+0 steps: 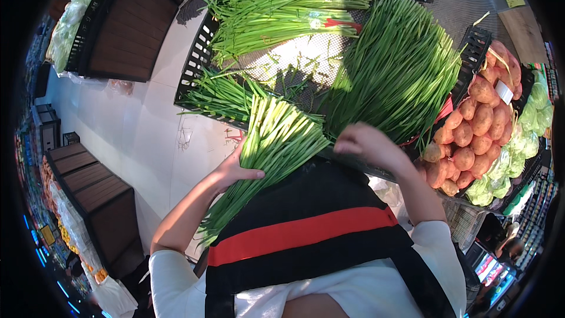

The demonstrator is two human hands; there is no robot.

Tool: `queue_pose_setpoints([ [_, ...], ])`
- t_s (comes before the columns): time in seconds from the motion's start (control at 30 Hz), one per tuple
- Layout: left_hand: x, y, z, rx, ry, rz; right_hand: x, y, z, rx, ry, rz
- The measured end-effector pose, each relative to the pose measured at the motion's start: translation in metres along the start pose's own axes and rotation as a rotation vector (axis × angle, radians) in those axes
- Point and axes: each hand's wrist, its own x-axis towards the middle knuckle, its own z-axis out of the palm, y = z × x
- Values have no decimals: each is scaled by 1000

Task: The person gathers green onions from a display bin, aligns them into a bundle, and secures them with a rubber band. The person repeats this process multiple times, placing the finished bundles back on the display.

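My left hand [233,171] grips a thick bunch of garlic chives [282,141] against the front of a black apron [300,194] with a red band. Pale cut stem ends point up and away from me; the green leaf tips hang toward the lower left. Just right of those stem ends is my right hand [364,145], blurred, with its fingers curled; whether anything is in them cannot be made out. Beyond both hands stands a black slatted crate [194,66]. On its right side lies a large pile of dark green chives [397,62], and loose chives [220,95] lie at its near left.
Lighter green bundles [287,4], one with a red tie [340,23], fill the crate's far side. Leaf scraps [304,59] litter its bottom. Potatoes in red netting [481,119] sit at right beside wrapped green vegetables [499,181]. Brown display stands [95,194] line the tiled floor [154,141] at left.
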Motion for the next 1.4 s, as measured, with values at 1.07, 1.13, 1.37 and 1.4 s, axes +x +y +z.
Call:
queue_pose_setpoints([
  [1.07,135,196,15,102,-22,-1035,140,-16,38,2367,-209,-40],
  [1.13,141,198,17,109,-6,-1068,143,-6,41,2290,-172,-78],
  [1.37,153,207,18,3,50,-1116,160,15,59,2485,-706,-204],
  [1.4,152,208,19,27,102,-1168,159,13,60,2268,-448,-288],
])
